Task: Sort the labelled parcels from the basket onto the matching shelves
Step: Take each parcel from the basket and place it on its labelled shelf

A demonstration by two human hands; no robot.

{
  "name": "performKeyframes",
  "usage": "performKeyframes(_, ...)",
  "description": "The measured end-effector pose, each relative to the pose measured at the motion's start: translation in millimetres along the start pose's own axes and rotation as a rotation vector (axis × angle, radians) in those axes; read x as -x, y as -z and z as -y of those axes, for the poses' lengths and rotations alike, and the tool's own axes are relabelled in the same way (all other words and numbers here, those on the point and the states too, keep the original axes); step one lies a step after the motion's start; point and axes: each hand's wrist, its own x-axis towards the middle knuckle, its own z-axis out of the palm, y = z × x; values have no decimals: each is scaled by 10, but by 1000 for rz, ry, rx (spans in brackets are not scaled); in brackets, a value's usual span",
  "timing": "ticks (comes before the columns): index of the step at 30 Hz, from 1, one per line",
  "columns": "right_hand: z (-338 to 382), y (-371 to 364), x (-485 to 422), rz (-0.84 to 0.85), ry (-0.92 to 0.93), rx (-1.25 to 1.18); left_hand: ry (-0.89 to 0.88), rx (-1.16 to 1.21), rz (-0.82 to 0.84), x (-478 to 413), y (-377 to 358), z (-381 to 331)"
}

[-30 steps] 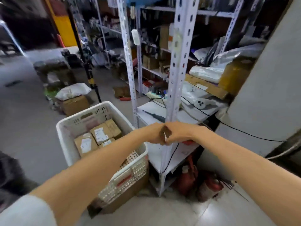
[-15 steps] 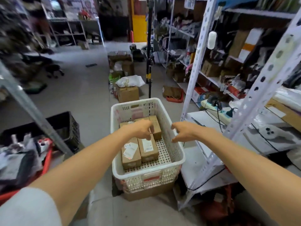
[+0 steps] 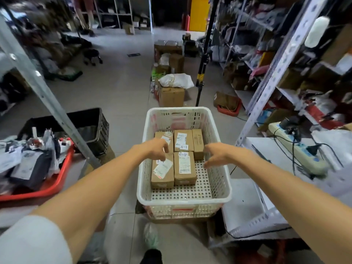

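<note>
Hovering empty, left hand (image 3: 158, 149) loosely curled and right hand (image 3: 215, 155) spread wide, just above the parcels (image 3: 162, 174) lying in the basket (image 3: 182, 111); seemingly starting a pick; next needing both closed round the A-2 parcel (image 3: 185, 168) and a clean lift out.

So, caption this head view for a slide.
Left hand and right hand hover over labelled parcels in a white basket.

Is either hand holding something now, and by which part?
Nothing is held: the left hand and right hand hover, fingers loose, above the parcels in the basket.
</note>
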Motion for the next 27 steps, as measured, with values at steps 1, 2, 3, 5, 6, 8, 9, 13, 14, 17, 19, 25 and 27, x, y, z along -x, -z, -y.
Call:
performKeyframes(1, -3, 52, -108, 6, -1, 9, -2, -1, -3, -101, 46, 60)
performKeyframes(2, 4, 117, -212, 3, -5, 14, -4, 5, -6, -204, 102, 116)
performKeyframes(3, 6, 184, -336, -6, -13, 18, -11, 13, -13, -310, 168, 171)
performKeyframes(5, 18, 305, -563, -15, -38, 24, -16, 31, -21, -496, 301, 265)
performKeyframes(6, 45, 367, -689, -7, -48, 28, -16, 42, -20, -607, 370, 332)
performKeyframes(8, 80, 451, -961, 1, -53, 39, -15, 53, -11, -840, 477, 471)
performKeyframes(9, 99, 483, -1079, 7, -57, 41, -14, 51, -4, -941, 510, 532)
performKeyframes(13, 138, 456, -1444, 51, -75, -10, 2, 4, 49, -1376, 490, 806)
performKeyframes(14, 127, 425, -1518, 58, -76, -22, 5, -9, 62, -1477, 473, 856)
performKeyframes(17, 40, 294, -1673, 118, -104, -51, 5, 15, 104, -1720, 366, 906)
performKeyframes(19, -69, 218, -1775, 162, -118, -59, 5, 30, 127, -1849, 258, 869)
performKeyframes(25, -407, -129, -2205, 240, -115, -112, 56, 53, 214, -2184, -317, 901)
performKeyframes(27, -510, -343, -2404, 278, -123, -116, 63, 32, 211, -2297, -506, 970)
